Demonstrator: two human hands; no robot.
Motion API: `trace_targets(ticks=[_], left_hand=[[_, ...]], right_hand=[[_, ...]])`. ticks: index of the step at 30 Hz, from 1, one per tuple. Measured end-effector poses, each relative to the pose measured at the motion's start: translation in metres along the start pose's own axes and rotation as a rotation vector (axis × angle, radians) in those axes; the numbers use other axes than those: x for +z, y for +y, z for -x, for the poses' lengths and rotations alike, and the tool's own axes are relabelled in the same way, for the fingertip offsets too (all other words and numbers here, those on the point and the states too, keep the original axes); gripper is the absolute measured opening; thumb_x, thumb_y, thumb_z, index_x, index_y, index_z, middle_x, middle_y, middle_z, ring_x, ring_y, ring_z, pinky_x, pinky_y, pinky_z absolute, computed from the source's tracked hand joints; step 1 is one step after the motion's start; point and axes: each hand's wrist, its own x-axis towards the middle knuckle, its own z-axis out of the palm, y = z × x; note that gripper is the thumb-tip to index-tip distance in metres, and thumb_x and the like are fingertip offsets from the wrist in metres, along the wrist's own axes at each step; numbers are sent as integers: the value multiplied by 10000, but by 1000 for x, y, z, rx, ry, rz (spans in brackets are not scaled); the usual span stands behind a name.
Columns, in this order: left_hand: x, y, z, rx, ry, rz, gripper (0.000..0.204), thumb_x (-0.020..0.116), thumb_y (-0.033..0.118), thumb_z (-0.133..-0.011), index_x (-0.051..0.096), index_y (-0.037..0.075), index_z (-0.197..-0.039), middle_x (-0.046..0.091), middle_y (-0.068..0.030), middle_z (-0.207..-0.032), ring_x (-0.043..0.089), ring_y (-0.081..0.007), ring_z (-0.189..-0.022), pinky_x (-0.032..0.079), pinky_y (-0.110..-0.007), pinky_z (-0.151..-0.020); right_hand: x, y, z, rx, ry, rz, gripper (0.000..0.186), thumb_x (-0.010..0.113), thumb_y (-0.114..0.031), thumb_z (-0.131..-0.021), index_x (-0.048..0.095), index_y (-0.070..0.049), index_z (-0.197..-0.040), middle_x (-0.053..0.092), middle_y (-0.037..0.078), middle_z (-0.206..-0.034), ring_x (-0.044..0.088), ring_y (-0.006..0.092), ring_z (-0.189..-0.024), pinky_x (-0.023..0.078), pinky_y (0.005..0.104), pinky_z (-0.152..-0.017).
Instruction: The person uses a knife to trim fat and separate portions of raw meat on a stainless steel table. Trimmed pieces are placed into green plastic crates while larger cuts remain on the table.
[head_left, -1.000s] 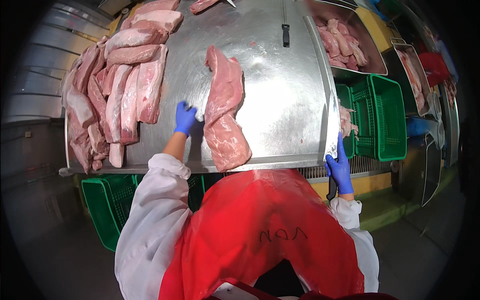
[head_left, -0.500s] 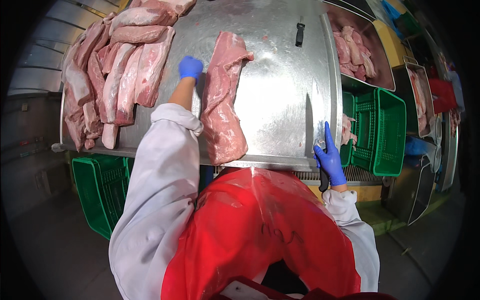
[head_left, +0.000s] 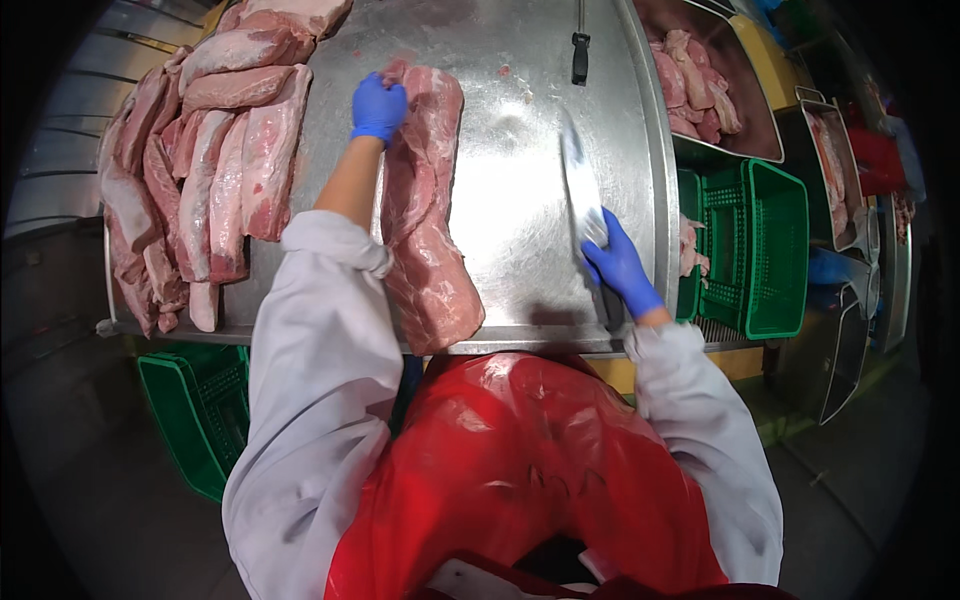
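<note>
A long slab of pork loin (head_left: pixel 430 220) lies lengthwise on the steel table, in front of me and left of centre. My left hand (head_left: pixel 379 108), in a blue glove, is closed at the slab's far left edge, where a thin flap of meat (head_left: pixel 396 70) sticks out at the fingers. Gripped by its black handle, a long-bladed knife (head_left: pixel 581 180) is in my right hand (head_left: pixel 622 265), also blue-gloved. The blade points away from me, over the bare steel right of the slab and apart from the meat.
Several pork slabs (head_left: pixel 215 150) are piled at the table's left. A black-handled tool (head_left: pixel 580 58) lies at the far right of the steel table (head_left: pixel 520 280). Beyond the right edge are a steel bin (head_left: pixel 765 110) of meat and green crates (head_left: pixel 778 250); another green crate (head_left: pixel 165 395) stands lower left.
My left hand has moved to the slab's far edge, and the flap has shifted from its right side to its left. My right hand has brought the knife leftward from the table's right edge.
</note>
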Motion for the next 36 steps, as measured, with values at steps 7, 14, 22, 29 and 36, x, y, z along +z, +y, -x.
trace_targets(ticks=[7, 14, 22, 29, 36], left_hand=[[-33, 10, 2, 164, -151, 99, 253, 569, 194, -862, 674, -26, -933, 682, -293, -912, 660, -473, -891, 532, -480, -767], [-101, -1, -11, 95, -62, 252, 238, 531, 114, -905, 726, 29, -1014, 704, -225, -957, 691, -318, -843, 530, -409, -781], [-305, -179, 51, -280, -78, -482, 523, 869, 274, -708, 644, -37, -1063, 693, -132, -948, 672, -239, -821, 544, -355, -739], [-128, -42, 183, -20, -1025, -364, 695, 690, 322, -792, 457, 98, -1408, 626, -237, -1269, 561, -415, -1242, 388, -478, -1122], [-164, -19, 188, 99, -722, -306, 336, 655, 228, -794, 600, 66, -1084, 696, -239, -959, 665, -447, -906, 531, -513, -803]], right_hand=[[115, -128, -190, -252, -334, 40, 784, 602, -139, -912, 258, -291, -1599, 659, 95, -804, 618, 158, -629, 528, 321, -607], [73, -159, -181, -312, -862, 720, 828, 572, -107, -860, 265, -339, -1593, 691, 131, -992, 657, 200, -767, 535, 354, -773], [-3, -127, -112, -64, -679, 151, 833, 572, -25, -857, 282, -265, -1600, 602, -8, -758, 492, 51, -549, 438, 220, -520], [153, -102, -110, 13, -576, -277, 793, 565, -28, -940, 203, -226, -1617, 584, 37, -785, 540, 108, -566, 470, 271, -505], [205, -110, -113, -295, -717, 372, 805, 616, -139, -889, 263, -263, -1602, 665, 106, -854, 612, 144, -636, 537, 313, -637]])
